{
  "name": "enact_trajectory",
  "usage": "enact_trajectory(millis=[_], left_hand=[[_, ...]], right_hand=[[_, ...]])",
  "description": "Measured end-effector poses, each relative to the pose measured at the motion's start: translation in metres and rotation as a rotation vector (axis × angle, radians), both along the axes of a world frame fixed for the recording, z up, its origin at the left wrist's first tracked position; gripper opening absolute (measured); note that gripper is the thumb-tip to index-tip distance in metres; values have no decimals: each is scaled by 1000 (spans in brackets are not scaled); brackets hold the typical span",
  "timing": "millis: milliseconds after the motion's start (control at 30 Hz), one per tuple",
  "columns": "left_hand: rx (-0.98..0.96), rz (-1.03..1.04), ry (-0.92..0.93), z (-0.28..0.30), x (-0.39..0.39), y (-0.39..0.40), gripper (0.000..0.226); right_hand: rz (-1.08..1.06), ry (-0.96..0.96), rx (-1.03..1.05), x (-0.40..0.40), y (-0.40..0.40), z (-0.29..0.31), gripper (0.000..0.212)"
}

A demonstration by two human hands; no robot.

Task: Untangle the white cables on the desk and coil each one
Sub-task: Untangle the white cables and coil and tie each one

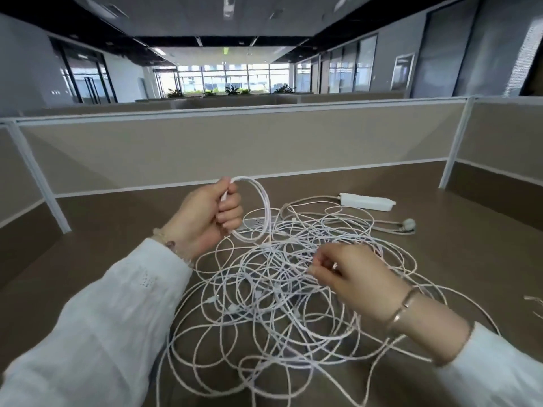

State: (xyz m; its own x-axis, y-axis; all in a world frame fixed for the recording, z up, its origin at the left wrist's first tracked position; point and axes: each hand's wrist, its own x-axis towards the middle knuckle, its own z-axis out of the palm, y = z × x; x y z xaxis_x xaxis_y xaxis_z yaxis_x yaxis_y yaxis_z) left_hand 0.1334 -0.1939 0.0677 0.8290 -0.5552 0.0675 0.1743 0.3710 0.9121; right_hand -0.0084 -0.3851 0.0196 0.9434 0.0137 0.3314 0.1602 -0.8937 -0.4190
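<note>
- Nearest the camera, two white sleeves (97,324) reach in over a brown worktop (458,259), the arms framing the job from either side.
- Between them sprawls the tangle of white cables (258,312), loops lying across one another over the middle of the worktop, with strands trailing toward the near edge and out to the right.
- The right hand (358,277), a bangle at its wrist, hovers low over the heap; its fingers (318,270) are pinched together on a single strand, apparently to tease it free of its neighbours.
- The left hand (205,218), raised above the worktop, has its fingers curled tight round a small coil (258,207) of white cable; holding it up likely keeps the finished turns clear of the mess below.
- A strand seems to run from the coil down into the heap, though which one the right hand has picked out cannot be told.
- By this showing the work is at an early stage: one coil begun, most of the cable still knotted.
- Beyond the tangle lie a white power strip (367,201) and, to its right, a round grey plug (409,223), their thicker leads touching the heap's far edge.
- A second socket strip (258,222) shows partly behind the coil.
- At the back, a beige partition (235,148) closes off the worktop, with an open office beyond.
</note>
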Motion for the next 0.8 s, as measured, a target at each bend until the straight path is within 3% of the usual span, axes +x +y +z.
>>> enact_trajectory(millis=[133,400,567,667,800], left_hand=[[175,-47,-183,-12,-37,28,33],[440,-215,-305,-39,-87,82,28],[439,-398,-111,-52,-86,89,31],[402,-504,45,-53,-79,87,31],[375,-552,149,-57,-63,84,36]], right_hand=[[85,-64,-43,-19,71,11,13],[108,-203,-27,-27,144,21,20],[90,-206,-32,-23,147,13,17],[26,-222,135,-18,132,5,25],[64,-49,478,-9,100,-8,23]])
